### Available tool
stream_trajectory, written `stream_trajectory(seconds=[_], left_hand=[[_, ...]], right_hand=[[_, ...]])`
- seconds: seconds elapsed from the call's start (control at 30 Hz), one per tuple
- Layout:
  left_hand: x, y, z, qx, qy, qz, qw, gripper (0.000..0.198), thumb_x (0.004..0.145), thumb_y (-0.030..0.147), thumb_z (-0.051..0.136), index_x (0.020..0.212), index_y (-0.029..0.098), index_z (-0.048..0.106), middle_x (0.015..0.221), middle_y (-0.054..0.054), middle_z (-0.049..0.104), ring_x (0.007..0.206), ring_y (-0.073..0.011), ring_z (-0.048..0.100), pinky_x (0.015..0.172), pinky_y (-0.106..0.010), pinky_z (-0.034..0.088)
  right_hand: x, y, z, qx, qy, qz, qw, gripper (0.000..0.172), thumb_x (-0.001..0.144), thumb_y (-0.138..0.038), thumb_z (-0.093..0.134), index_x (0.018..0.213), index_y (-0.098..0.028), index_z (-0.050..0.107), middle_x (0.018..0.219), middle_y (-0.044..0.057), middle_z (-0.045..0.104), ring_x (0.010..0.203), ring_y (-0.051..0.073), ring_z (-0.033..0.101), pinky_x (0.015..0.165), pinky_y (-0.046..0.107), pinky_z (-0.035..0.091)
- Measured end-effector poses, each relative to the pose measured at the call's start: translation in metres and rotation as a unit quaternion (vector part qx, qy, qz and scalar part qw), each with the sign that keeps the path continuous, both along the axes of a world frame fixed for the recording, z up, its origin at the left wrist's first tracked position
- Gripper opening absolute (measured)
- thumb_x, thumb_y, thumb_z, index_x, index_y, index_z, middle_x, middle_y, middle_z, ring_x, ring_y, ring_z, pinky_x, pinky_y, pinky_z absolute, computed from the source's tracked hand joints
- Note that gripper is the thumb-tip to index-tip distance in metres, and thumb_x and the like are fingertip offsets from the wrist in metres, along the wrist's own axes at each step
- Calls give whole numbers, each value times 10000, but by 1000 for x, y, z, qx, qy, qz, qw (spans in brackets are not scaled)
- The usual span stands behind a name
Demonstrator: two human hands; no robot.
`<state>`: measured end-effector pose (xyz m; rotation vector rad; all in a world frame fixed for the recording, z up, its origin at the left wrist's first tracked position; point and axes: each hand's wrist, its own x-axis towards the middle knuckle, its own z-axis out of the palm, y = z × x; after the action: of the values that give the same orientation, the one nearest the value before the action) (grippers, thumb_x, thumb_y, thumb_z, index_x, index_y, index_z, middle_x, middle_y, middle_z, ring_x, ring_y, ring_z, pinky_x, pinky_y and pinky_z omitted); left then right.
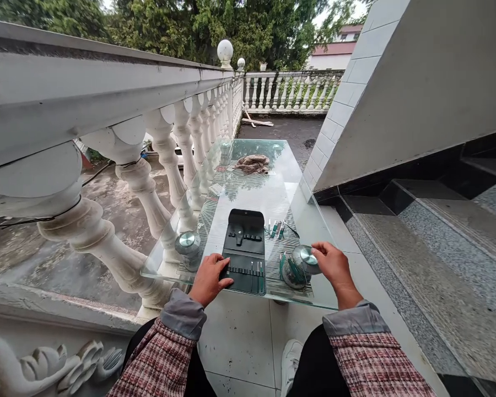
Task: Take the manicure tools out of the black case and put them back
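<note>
A black roll-out tool case (246, 255) lies unfolded on the glass table (314, 220), with a few slim metal tools (256, 275) in its lower loops. My left hand (210, 278) rests at the case's left edge, thumb and fingers apart. My right hand (333, 267) has thumb and fingertips pinched together above a round silver table fitting (308, 255); what they hold, if anything, cannot be made out. Close to it lie several green-handled tools (293, 270). Small clippers and other little metal pieces (278, 229) sit to the right of the case.
A crumpled brown cloth (253, 164) lies at the table's far end. Another silver fitting (187, 239) is under the glass at left. A white balustrade (161, 149) runs along the left, and stone stairs (430, 237) rise at right.
</note>
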<state>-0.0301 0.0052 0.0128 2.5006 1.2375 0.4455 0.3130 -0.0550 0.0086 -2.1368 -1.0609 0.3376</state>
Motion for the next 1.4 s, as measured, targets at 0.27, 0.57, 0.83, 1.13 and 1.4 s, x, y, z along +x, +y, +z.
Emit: stream_trajectory(seconds=[0.27,0.57,0.83,1.13,1.4], left_hand=[[1,-1,4,0,5,4,1000,508,686,254,738,1164,206,570,1072,-67,526,968,-230,484,860,-338,421],[1,-1,0,16,-13,1,1000,498,676,254,740,1147,224,582,1055,-60,534,964,-229,497,867,-349,427],[1,-2,-2,17,-16,5,1000,522,662,255,758,1151,219,579,1059,-59,531,970,-228,490,870,-344,425],[-1,-1,-7,17,-18,0,1000,511,698,291,730,1176,227,561,1072,-66,519,976,-235,480,862,-361,425],[-1,-1,-5,20,-5,-3,1000,542,685,293,749,1183,212,550,1078,-60,512,990,-231,465,875,-347,412]], right_hand=[[-13,-14,-2,-136,-151,107,973,216,790,-393,493,749,-207,595,835,39,607,763,172,549,604,256,338],[-25,-11,-2,-173,-228,137,948,120,817,-190,479,789,-185,595,885,72,595,815,187,551,607,268,309],[-30,-7,-1,-52,-171,90,980,144,836,-218,398,817,-185,537,858,82,608,838,211,549,655,296,356],[-89,18,2,116,344,156,919,460,624,-370,608,1028,-178,500,649,-38,544,528,121,533,446,245,439],[-122,34,-6,103,368,156,911,367,581,-351,619,896,-180,540,597,-53,543,498,115,568,470,256,496]])
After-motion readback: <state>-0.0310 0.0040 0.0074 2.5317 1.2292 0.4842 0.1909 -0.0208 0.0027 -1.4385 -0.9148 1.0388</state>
